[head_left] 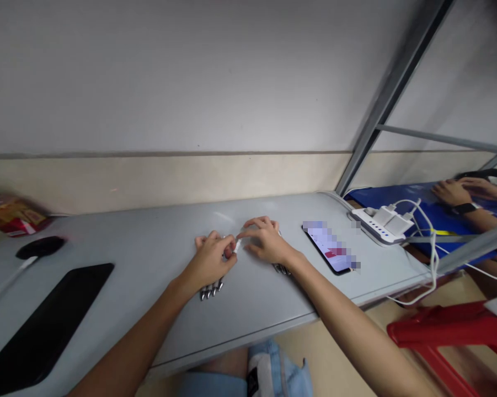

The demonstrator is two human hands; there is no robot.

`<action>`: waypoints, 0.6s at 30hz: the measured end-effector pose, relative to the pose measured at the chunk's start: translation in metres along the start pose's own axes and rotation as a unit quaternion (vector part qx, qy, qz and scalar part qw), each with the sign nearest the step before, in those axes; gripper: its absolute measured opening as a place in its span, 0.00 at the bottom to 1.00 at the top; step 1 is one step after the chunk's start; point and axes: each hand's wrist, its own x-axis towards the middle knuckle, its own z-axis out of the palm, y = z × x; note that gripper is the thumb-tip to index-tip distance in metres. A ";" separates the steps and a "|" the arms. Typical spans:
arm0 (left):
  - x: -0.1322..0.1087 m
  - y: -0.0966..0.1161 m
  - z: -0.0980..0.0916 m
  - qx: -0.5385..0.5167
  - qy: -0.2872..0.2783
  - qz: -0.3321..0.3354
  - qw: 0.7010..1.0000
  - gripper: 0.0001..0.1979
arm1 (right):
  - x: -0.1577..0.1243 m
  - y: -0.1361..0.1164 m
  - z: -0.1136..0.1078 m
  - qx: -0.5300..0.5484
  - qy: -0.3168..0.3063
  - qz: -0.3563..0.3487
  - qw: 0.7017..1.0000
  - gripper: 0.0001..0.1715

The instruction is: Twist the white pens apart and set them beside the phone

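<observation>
My left hand (210, 259) and my right hand (265, 241) meet over the middle of a grey table (149, 242). Between their fingertips sits a small white pen-like piece (236, 246), pinched from both sides. Several silver metal pen tips (210, 290) stick out from under my left hand. A few more silver tips (281, 269) lie under my right wrist. Both hands rest on the tabletop with fingers curled.
A phone (330, 247) with a lit screen lies right of my hands. A white power strip (383, 223) with chargers and cables sits at the table's right end. A black pad (45, 325) and black mouse (39, 247) lie left. Another person's hands (459, 193) rest at far right. A red stool (450, 336) stands below.
</observation>
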 end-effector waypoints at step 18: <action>0.003 -0.006 -0.005 -0.012 0.066 0.014 0.998 0.09 | 0.004 0.005 -0.015 0.146 0.080 0.027 0.986 0.10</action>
